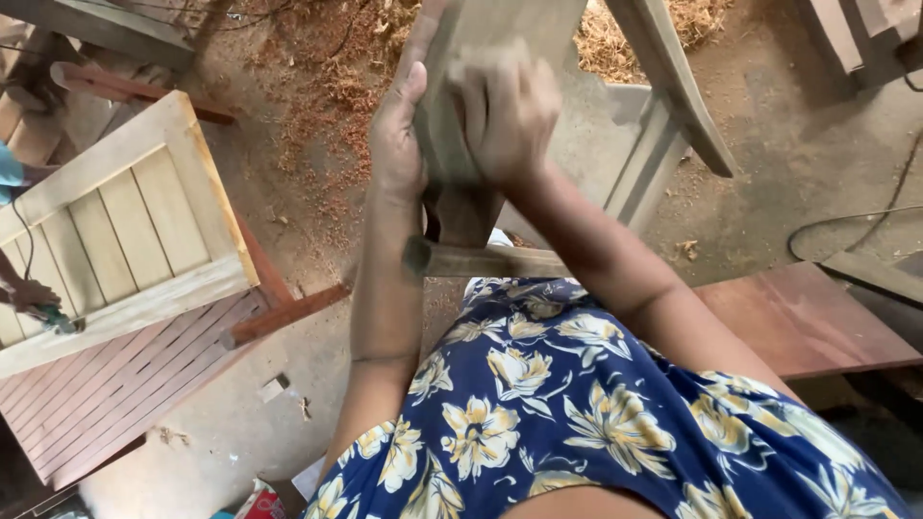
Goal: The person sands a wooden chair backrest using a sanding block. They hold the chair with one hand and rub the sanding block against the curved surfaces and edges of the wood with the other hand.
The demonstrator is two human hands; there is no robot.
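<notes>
Looking down from the head camera, I see both hands pressed on a pale wooden board (500, 29) that stands up in front of the body, at the top middle of the view. The left hand (396, 135) grips the left edge of the board, with the thumb along the side and the fingers behind it. The right hand (505, 111) lies flat and blurred on the front face of the board; I cannot tell if something thin is under its palm. Below the hands, a round wooden rung (481, 259) crosses the frame piece just above the blue flowered dress (577, 413).

To the left, a pale slatted panel (115, 231) lies on top of a reddish slatted panel (125, 384), both on the floor (769, 163). At the left edge, another person's hand (29, 293) holds a small tool on the pale panel. Wood shavings (336, 67) cover the floor near the top. On the right, a reddish plank (798, 317) lies near a thin cable (846, 226).
</notes>
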